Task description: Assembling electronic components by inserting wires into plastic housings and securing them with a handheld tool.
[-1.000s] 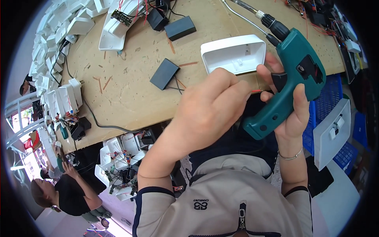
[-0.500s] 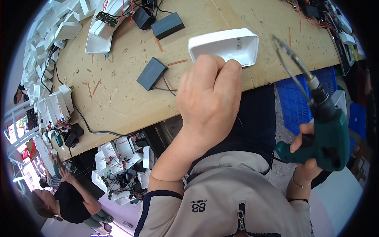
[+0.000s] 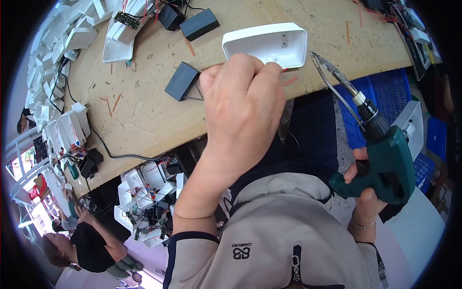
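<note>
My left hand [image 3: 245,106] is closed in a pinch, knuckles up, over the near edge of the table. A short red wire [image 3: 285,70] pokes out at its fingertips; the rest is hidden behind the fingers. Just beyond stands an open white plastic housing [image 3: 264,36], its hollow facing me. Beside my hand lies a dark grey box [image 3: 182,82], and its cable runs behind the hand. My right hand [image 3: 361,168] grips a green soldering gun [image 3: 392,166] by its handle, finger at the trigger. Its tip and thin feed tube point toward the housing's right side.
More dark boxes [image 3: 199,24] and a white housing with a circuit board [image 3: 126,20] lie farther back. White housings [image 3: 50,53] are heaped at left. Blue crates [image 3: 385,94] stand below the table's right edge. Another person [image 3: 91,241] is at lower left.
The soldering gun has swung left and its tip is nearer the housing. My left hand has shifted slightly left and away from me. The table scene sits a little higher in view.
</note>
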Demonstrator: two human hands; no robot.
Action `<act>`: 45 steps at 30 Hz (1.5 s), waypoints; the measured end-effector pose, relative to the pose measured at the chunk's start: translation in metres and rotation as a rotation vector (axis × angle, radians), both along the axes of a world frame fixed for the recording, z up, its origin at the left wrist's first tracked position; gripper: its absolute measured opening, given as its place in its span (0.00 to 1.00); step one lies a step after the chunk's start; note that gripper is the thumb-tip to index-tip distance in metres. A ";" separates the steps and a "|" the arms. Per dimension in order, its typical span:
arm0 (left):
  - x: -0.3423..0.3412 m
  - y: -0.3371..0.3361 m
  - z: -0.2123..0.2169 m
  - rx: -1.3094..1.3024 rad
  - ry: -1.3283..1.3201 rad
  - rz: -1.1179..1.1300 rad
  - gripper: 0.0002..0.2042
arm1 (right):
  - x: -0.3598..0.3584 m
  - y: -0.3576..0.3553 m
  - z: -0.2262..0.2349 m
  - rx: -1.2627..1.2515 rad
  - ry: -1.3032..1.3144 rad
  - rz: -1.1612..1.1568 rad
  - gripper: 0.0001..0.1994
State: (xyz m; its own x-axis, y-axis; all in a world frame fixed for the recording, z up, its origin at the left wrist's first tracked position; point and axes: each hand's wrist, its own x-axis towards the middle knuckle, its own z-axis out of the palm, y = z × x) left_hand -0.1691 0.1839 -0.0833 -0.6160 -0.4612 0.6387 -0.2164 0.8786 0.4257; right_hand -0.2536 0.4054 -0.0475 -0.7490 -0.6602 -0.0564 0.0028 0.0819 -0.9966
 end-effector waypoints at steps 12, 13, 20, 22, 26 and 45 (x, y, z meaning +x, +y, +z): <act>0.012 -0.022 0.010 -0.008 -0.026 -0.142 0.07 | -0.016 -0.090 -0.032 -0.540 -0.508 0.218 0.34; 0.011 -0.022 0.008 0.002 -0.016 -0.172 0.07 | -0.017 -0.098 -0.033 -0.533 -0.535 0.181 0.33; -0.002 -0.001 0.020 0.001 -0.079 -0.055 0.07 | -0.038 -0.091 -0.030 -0.442 -0.401 0.185 0.34; -0.006 -0.006 0.028 -0.030 -0.093 0.006 0.06 | -0.042 -0.072 -0.024 -0.426 -0.343 0.186 0.34; -0.012 -0.019 0.022 -0.019 -0.141 0.063 0.03 | -0.034 -0.027 0.004 -0.076 -0.089 0.185 0.36; -0.024 -0.025 0.008 -0.058 -0.132 0.028 0.03 | 0.012 -0.009 0.012 0.224 -0.063 0.060 0.33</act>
State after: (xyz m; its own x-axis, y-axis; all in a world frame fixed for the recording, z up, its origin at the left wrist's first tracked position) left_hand -0.1932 0.1592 -0.0753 -0.6837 -0.4437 0.5794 -0.2916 0.8939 0.3404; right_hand -0.2413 0.3960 -0.0352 -0.6988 -0.6694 -0.2522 0.0532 0.3029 -0.9515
